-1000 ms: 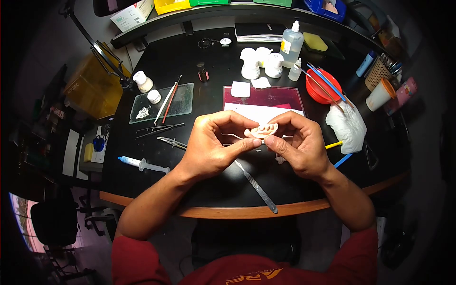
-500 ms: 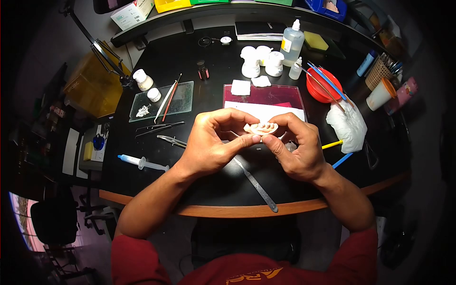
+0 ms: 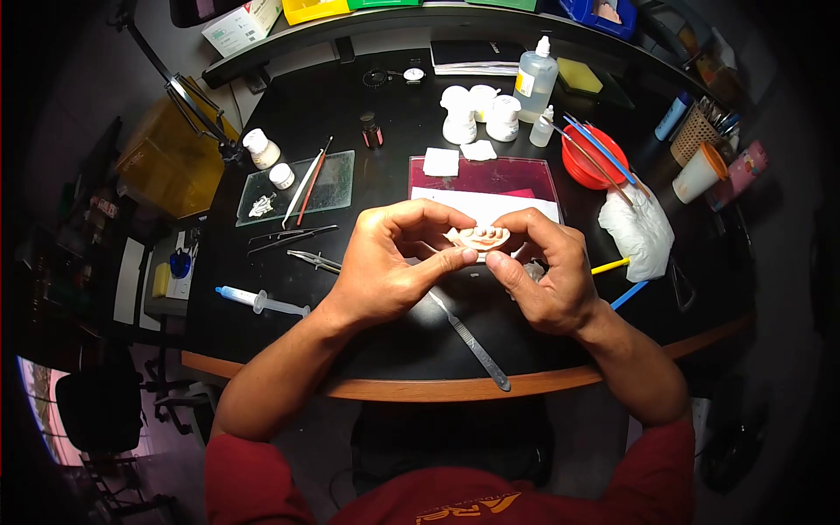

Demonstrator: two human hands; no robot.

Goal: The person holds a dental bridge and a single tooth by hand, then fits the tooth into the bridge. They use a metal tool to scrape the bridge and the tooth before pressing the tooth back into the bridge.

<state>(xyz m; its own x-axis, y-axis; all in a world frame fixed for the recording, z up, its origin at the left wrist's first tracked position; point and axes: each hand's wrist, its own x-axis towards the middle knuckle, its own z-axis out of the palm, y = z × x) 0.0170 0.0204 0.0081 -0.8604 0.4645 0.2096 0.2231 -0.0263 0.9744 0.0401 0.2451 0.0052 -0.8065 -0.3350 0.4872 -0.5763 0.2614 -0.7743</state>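
A pale peach dental model (image 3: pixel 481 238) with a row of teeth is held above the black desk, between both hands. My left hand (image 3: pixel 398 258) grips its left side, thumb at the front and index finger curled behind. On the other side, my right hand (image 3: pixel 549 271) pinches it the same way, thumb low and index finger at the top. Fingers cover both ends of the model. Below the hands lies a metal scalpel handle (image 3: pixel 472 343), slanting toward the desk edge. Beside my left hand are metal tweezers (image 3: pixel 315 260).
At left sit a syringe (image 3: pixel 261 300) and a glass slab (image 3: pixel 337 188) carrying brushes and a small jar. White jars (image 3: pixel 459 127) and a clear bottle (image 3: pixel 536 80) stand at the back. A red bowl (image 3: pixel 584 171) and crumpled tissue (image 3: pixel 639 232) are at right.
The dental model has tilted slightly between the fingers, showing more of its front. My right thumb has shifted a little. Both hands keep their hold.
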